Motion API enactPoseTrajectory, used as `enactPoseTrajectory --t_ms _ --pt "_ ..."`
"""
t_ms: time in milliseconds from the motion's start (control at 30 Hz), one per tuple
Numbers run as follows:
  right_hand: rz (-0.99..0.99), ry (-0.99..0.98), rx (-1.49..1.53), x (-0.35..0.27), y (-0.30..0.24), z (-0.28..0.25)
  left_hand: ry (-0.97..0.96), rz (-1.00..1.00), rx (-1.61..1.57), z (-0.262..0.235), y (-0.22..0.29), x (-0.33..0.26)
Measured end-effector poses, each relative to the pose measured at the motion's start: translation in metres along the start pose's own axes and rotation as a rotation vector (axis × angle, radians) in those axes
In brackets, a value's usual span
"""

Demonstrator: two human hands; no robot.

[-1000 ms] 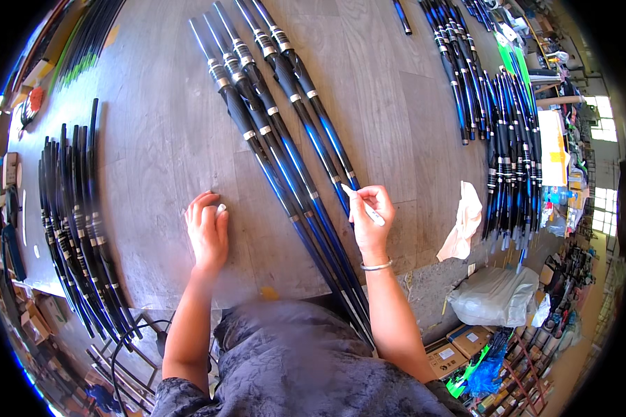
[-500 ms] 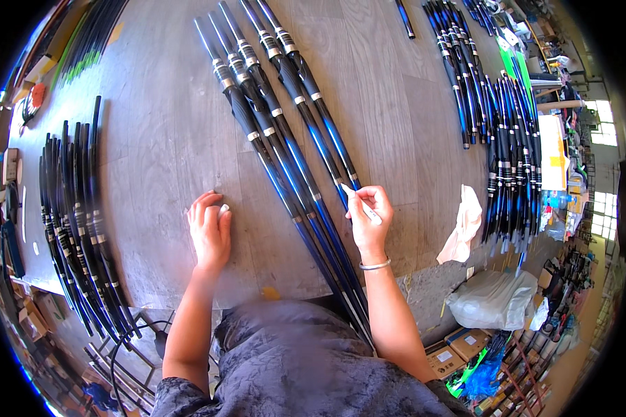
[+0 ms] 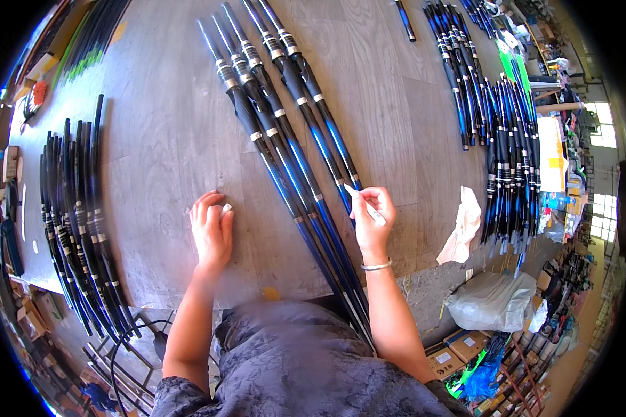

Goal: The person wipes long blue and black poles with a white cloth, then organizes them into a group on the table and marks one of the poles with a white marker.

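Observation:
Several blue-and-black fishing rods (image 3: 290, 149) lie side by side on the table, slanting from the far middle down toward my body. My right hand (image 3: 374, 219) pinches a white marker pen (image 3: 375, 215). The pen's tip meets the rightmost rods near their silver bands. My left hand (image 3: 211, 226) rests on the table left of the rods, fingers curled. Between its thumb and fingers shows a small white cap-like piece (image 3: 227, 208), mostly hidden.
A bundle of dark rods (image 3: 76, 222) lies at the left edge. More blue rods (image 3: 513, 160) are piled on the right, with a crumpled pale cloth (image 3: 460, 226) nearer me. Past the table's near right edge are a plastic-wrapped bundle (image 3: 492, 300) and cardboard boxes (image 3: 444, 361).

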State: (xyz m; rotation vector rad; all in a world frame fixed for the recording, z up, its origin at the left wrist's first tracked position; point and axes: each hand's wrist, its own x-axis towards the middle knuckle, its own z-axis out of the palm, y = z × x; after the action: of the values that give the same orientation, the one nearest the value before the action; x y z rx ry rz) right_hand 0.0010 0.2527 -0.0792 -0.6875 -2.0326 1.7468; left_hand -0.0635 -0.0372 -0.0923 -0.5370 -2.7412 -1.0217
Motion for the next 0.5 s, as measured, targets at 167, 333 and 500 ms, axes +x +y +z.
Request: enactPoseTrajectory --t_ms 167,333,500 --pt "0.044 -0.026 0.013 -0.011 -0.012 0.000 0.005 -0.002 0.000 0.000 0.000 0.000" --pt "0.160 -0.096 0.089 -0.030 -0.013 0.017 -0.003 -0.002 0.005 0.001 -0.003 -0.001" --pt "0.096 -0.130 0.031 -0.033 -0.007 0.021 0.001 0.001 0.007 0.001 -0.001 0.000"
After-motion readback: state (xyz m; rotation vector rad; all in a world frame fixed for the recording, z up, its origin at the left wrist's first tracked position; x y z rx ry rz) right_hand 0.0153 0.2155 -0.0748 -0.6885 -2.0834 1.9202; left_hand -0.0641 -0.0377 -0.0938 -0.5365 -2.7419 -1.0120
